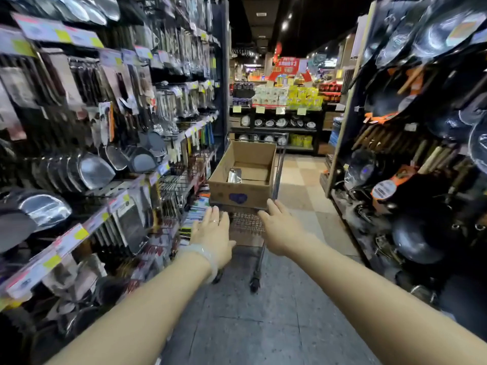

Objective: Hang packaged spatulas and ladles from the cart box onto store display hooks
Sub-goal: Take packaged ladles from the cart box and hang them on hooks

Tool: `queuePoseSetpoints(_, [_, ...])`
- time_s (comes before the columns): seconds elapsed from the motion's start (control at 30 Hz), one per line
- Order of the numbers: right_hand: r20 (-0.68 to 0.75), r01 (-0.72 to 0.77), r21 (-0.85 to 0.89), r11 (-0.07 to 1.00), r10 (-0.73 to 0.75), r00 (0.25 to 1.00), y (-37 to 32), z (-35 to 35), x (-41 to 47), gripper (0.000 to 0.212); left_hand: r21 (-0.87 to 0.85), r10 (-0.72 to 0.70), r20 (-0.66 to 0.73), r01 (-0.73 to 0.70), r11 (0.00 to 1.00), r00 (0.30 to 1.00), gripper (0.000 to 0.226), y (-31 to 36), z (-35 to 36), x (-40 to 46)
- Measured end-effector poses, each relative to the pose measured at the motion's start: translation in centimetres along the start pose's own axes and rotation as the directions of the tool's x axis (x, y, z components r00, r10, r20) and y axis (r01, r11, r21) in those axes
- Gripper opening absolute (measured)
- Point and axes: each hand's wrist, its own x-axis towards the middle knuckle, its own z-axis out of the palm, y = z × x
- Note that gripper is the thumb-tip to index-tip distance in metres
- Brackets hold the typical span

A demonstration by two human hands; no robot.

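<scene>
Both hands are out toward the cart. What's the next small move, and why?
Probably close both hands on the cart near its end. The left hand and right hand reach it with fingers extended, gripping nothing, and the cardboard box holds just one shiny package.

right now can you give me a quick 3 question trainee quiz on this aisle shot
1. True or false: the cardboard box on the cart is packed full.
2. Which hand wears a ring? A left hand B right hand C neither
3. Fill in: the display hooks with utensils are on the person's ____ side.

Key: 1 false, only one shiny package shows inside. 2 A. 3 left.
</scene>
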Motion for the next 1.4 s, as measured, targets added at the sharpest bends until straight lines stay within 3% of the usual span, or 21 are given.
queuePoseSetpoints(0.2, [-0.027,-0.038,-0.02,0.999,0.038,0.999,6.3,1.1,12.9,0.044,0.003,0.043,0.015,-0.043,0.999,0.999,0.07,0.6,1.4,13.6])
queuePoseSetpoints(0.33, [-0.011,0.0,-0.045,0.999,0.0,1.0,9.6,0.9,23.5,0.052,0.015,0.002,-0.001,-0.002,1.0,1.0,0.069,0.1,0.5,23.7])
queuePoseSetpoints(0.47, [-0.046,0.057,-0.059,0.997,-0.06,0.997,11.7,-0.1,33.7,0.051,-0.101,-0.07,-0.062,0.064,0.993,0.996,0.068,-1.5,0.0,32.8])
queuePoseSetpoints(0.73, [0.039,0.102,-0.002,0.995,-0.102,0.994,12.9,5.3,49.3,0.048,-0.104,-0.152,0.062,0.158,0.982,0.986,0.069,-6.5,3.8,48.1])
queuePoseSetpoints(0.93, [0.099,-0.013,0.022,1.0,0.011,0.995,15.1,8.8,62.2,0.046,-0.154,-0.076,0.07,0.086,0.984,0.995,0.067,-9.5,6.1,62.2])
queuePoseSetpoints(1.07, [0.158,-0.093,0.082,0.992,0.079,0.984,16.2,11.8,69.4,0.04,-0.253,-0.024,0.175,0.068,0.965,0.984,0.058,-10.1,8.2,69.5])
queuePoseSetpoints(1.2, [0.267,-0.189,0.194,0.963,0.134,0.955,16.8,16.6,73.8,0.037,-0.33,-0.084,0.381,0.22,0.918,0.921,0.036,-10.4,10.9,74.2])
queuePoseSetpoints(1.23, [0.309,-0.217,0.212,0.953,0.145,0.94,16.9,18.2,74.5,0.036,-0.285,-0.089,0.456,0.24,0.928,0.885,0.035,-10.1,10.9,74.9])
queuePoseSetpoints(1.27, [0.346,-0.252,0.233,0.939,0.162,0.924,17.1,19.8,75.2,0.034,-0.236,-0.068,0.519,0.219,0.947,0.852,0.051,-9.9,11.1,75.0])
queuePoseSetpoints(1.3, [0.378,-0.287,0.25,0.925,0.179,0.908,17.2,21.4,76.0,0.033,-0.267,-0.031,0.513,0.193,0.944,0.858,0.059,-9.8,11.1,75.2])
queuePoseSetpoints(1.4, [0.47,-0.359,0.305,0.882,0.188,0.863,17.3,26.0,78.2,0.031,-0.362,-0.103,0.509,0.321,0.875,0.855,0.031,-11.7,17.5,78.0])
